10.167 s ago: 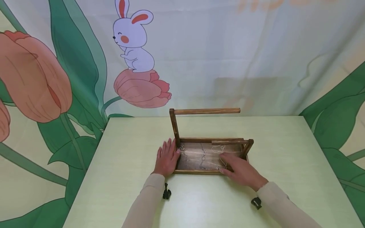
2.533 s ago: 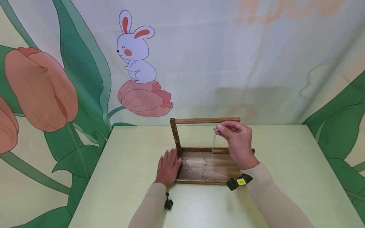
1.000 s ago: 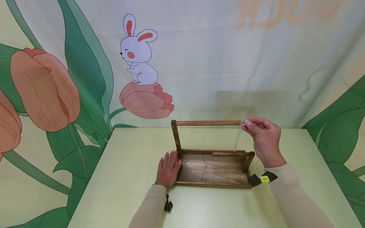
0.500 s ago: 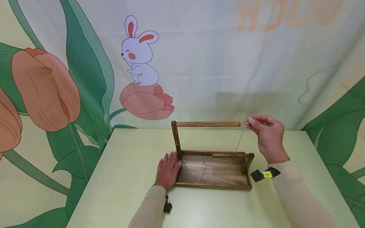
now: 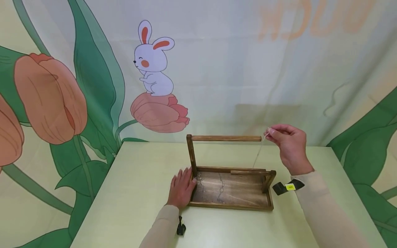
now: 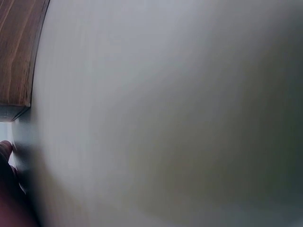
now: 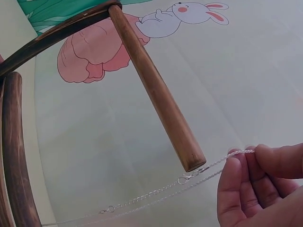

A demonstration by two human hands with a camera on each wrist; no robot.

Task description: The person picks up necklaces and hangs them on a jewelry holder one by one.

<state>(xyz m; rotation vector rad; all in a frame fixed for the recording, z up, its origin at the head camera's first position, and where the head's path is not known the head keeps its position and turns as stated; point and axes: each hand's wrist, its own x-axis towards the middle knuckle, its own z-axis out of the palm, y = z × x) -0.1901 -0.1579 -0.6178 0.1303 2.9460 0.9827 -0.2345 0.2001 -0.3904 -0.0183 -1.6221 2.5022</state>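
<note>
The chain (image 7: 142, 196) was thin, silvery and twisted, with a small clasp (image 7: 183, 179) and a stretch of wider links. It hung doubled from the right hand (image 5: 291, 150), slanting down to that hand's left. That hand pinched it between thumb and bent fingers. Just left of the fingertips was the free end of the upper bar (image 5: 226, 138); whether the chain touched it, I cannot tell. The left hand (image 5: 181, 189) held nothing, its fingers stretched out, lying against the near end of the wooden stand (image 5: 231, 206), which stood to its right.
</note>
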